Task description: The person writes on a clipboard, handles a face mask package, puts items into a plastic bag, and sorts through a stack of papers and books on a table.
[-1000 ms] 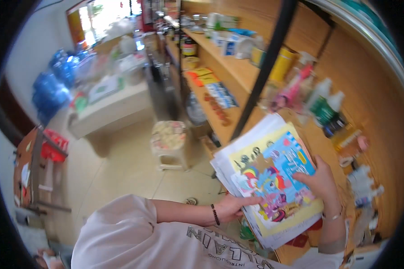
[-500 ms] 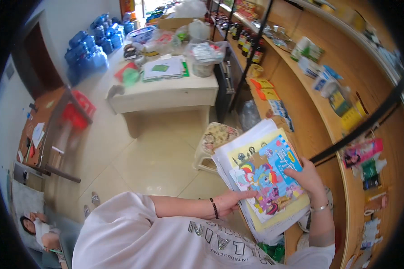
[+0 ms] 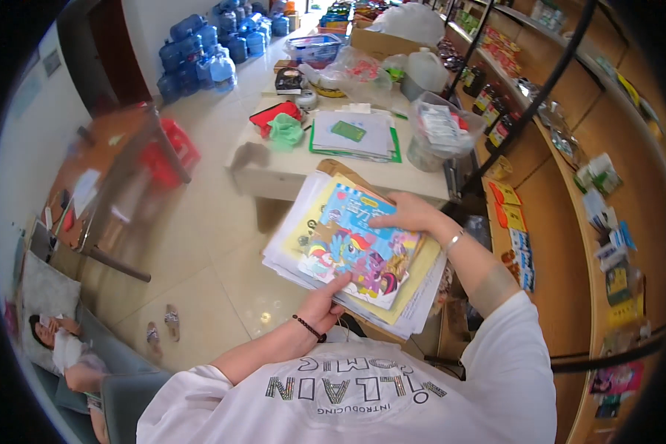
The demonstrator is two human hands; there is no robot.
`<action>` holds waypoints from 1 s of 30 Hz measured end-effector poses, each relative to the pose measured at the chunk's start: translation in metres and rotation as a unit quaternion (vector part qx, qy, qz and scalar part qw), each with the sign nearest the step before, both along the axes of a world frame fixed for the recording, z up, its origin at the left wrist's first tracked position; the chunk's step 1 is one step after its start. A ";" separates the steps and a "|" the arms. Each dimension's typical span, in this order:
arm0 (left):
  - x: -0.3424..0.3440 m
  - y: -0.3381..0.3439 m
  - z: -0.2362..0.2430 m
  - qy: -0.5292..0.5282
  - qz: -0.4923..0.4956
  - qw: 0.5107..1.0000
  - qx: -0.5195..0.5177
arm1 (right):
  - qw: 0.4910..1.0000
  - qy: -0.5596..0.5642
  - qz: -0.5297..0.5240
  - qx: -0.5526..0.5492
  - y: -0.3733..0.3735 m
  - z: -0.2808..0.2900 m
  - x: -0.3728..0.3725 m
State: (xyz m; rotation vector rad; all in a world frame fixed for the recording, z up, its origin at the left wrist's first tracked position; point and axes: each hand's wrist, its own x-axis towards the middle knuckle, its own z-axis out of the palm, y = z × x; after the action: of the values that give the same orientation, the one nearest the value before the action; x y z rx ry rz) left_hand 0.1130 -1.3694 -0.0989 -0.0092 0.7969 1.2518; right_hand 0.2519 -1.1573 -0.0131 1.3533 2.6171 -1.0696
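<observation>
A thick stack of papers [image 3: 288,248] is held in front of me, with loose white and yellow sheets and a brown edge showing. On top lies a colourful cartoon pony book [image 3: 359,240] with a blue cover. My left hand [image 3: 324,305] grips the stack's near left edge, thumb on the book and fingers underneath. My right hand [image 3: 411,214] clasps the far right edge, its thumb lying across the cover; its other fingers are hidden beneath. Beyond the stack stands a white desk [image 3: 274,174], bearing another paper pile [image 3: 359,137] with a green folder and a small green card.
Wooden shelves [image 3: 544,177] with jars and packets run along my right. The desk also carries a clear plastic bin [image 3: 440,129], a white jug [image 3: 424,72] and bags. Blue water bottles [image 3: 196,55] stand far left. A person [image 3: 70,351] lies on a sofa at lower left.
I have turned away from the shelves toward the desk. The stack, still in both hands, has swung left and now hangs near the desk's front edge.
</observation>
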 end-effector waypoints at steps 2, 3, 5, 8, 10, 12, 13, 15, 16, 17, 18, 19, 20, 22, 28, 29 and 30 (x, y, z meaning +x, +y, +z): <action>-0.021 0.049 -0.010 -0.004 0.025 1.000 -0.001 | 0.998 0.003 0.063 -0.001 0.058 -0.011 -0.038; -0.030 0.075 -0.013 -0.008 0.051 0.999 -0.004 | 0.997 0.000 0.074 0.006 0.086 -0.013 -0.055; -0.047 0.134 -0.018 -0.010 0.083 0.996 -0.009 | 0.995 0.003 0.097 0.000 0.145 -0.015 -0.086; -0.068 0.238 -0.036 -0.025 0.082 0.996 -0.021 | 0.992 -0.015 0.127 -0.010 0.257 -0.029 -0.117; -0.077 0.301 -0.047 -0.063 0.087 0.994 -0.030 | 0.990 -0.029 0.138 -0.027 0.324 -0.035 -0.141; -0.089 0.366 -0.053 -0.041 0.097 0.993 -0.059 | 0.980 -0.095 0.175 0.016 0.391 -0.032 -0.162; -0.099 0.397 -0.062 -0.044 0.086 0.993 -0.062 | 0.979 -0.099 0.178 0.030 0.429 -0.041 -0.171; -0.108 0.446 -0.073 -0.053 0.085 0.991 -0.092 | 0.980 -0.090 0.176 0.017 0.478 -0.058 -0.182; -0.110 0.465 -0.078 -0.057 0.083 0.990 -0.102 | 0.982 -0.079 0.171 0.016 0.497 -0.067 -0.187; -0.114 0.485 -0.084 -0.056 0.085 0.989 -0.107 | 0.982 -0.089 0.169 -0.007 0.513 -0.068 -0.193; -0.116 0.503 -0.091 -0.054 0.085 0.989 -0.112 | 0.981 -0.093 0.168 -0.016 0.529 -0.078 -0.199; -0.118 0.519 -0.104 -0.041 0.077 0.987 -0.135 | 0.980 -0.097 0.171 -0.015 0.544 -0.089 -0.204; -0.121 0.532 -0.111 -0.046 0.072 0.986 -0.143 | 0.980 -0.101 0.171 -0.012 0.558 -0.099 -0.207; -0.125 0.553 -0.124 -0.025 0.039 0.979 -0.200 | 0.982 -0.122 0.145 -0.017 0.583 -0.121 -0.212; -0.139 0.576 -0.118 0.032 -0.044 0.970 -0.237 | 0.959 -0.095 0.055 0.261 0.548 -0.138 -0.236; -0.144 0.579 -0.113 0.022 -0.058 0.973 -0.224 | 0.943 -0.040 0.038 0.329 0.538 -0.144 -0.238; -0.148 0.581 -0.109 0.012 -0.078 0.974 -0.211 | 0.944 -0.045 0.034 0.325 0.527 -0.151 -0.233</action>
State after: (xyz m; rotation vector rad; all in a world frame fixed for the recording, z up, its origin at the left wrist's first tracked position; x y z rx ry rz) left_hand -0.0345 -0.7886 -0.2079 -0.2718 1.0526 0.9184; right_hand 0.0191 -0.6305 -0.1639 1.3178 3.0426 -0.1032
